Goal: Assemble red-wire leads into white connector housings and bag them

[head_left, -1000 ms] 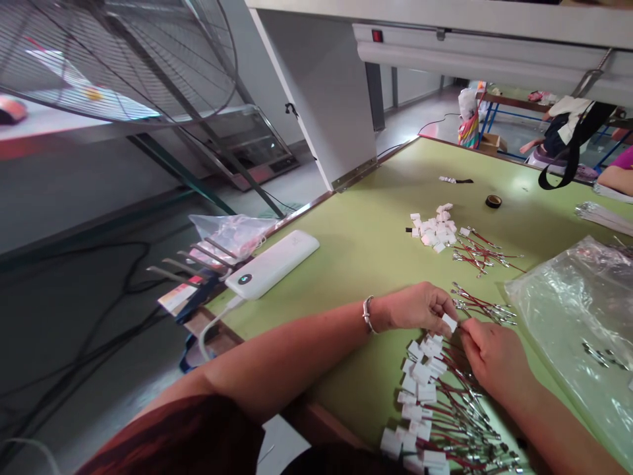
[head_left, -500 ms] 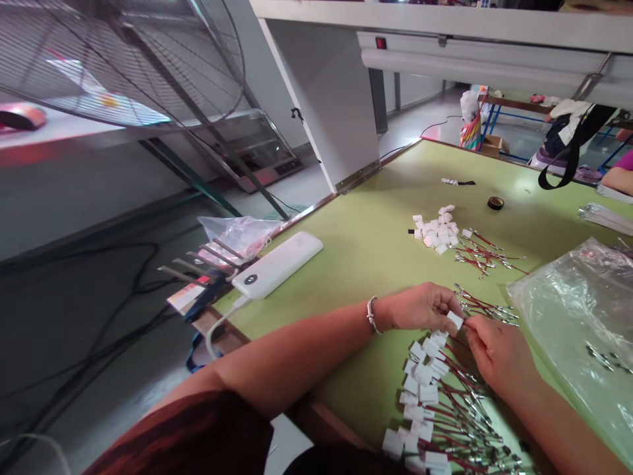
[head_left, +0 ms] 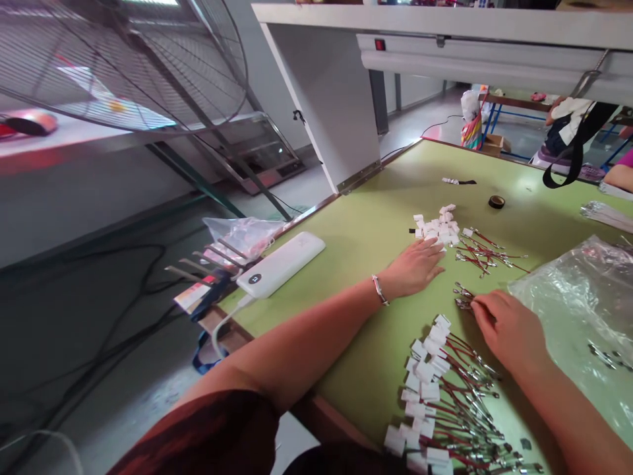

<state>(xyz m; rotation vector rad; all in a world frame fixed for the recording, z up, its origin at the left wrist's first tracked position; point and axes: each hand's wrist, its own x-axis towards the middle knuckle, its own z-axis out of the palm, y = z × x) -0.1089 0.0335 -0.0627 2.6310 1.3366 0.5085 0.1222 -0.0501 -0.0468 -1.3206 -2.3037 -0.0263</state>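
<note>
My left hand (head_left: 414, 267) lies with fingers stretched out, its fingertips at the near side of a pile of white plastic connectors (head_left: 435, 227). My right hand (head_left: 512, 330) has its thumb and fingers closed at a small bunch of short red wires with metal terminals (head_left: 462, 293); most of the bunch is hidden behind the hand. Below both hands runs a row of white connectors with red wires attached (head_left: 424, 373), their metal ends pointing right. Another heap of loose red wires (head_left: 479, 254) lies right of the white pile.
A white power bank (head_left: 281, 264) with a cable sits at the green table's (head_left: 356, 237) left edge. A roll of black tape (head_left: 496, 202) lies farther back. At right is a clear plastic bag (head_left: 583, 297). A fan (head_left: 123, 66) stands at left. Another person's arm (head_left: 620, 177) shows far right.
My left hand has let go of a white connector and moved up to the white pile. My right hand has shifted slightly up and right to the red wires. The connector now lies atop the row.
</note>
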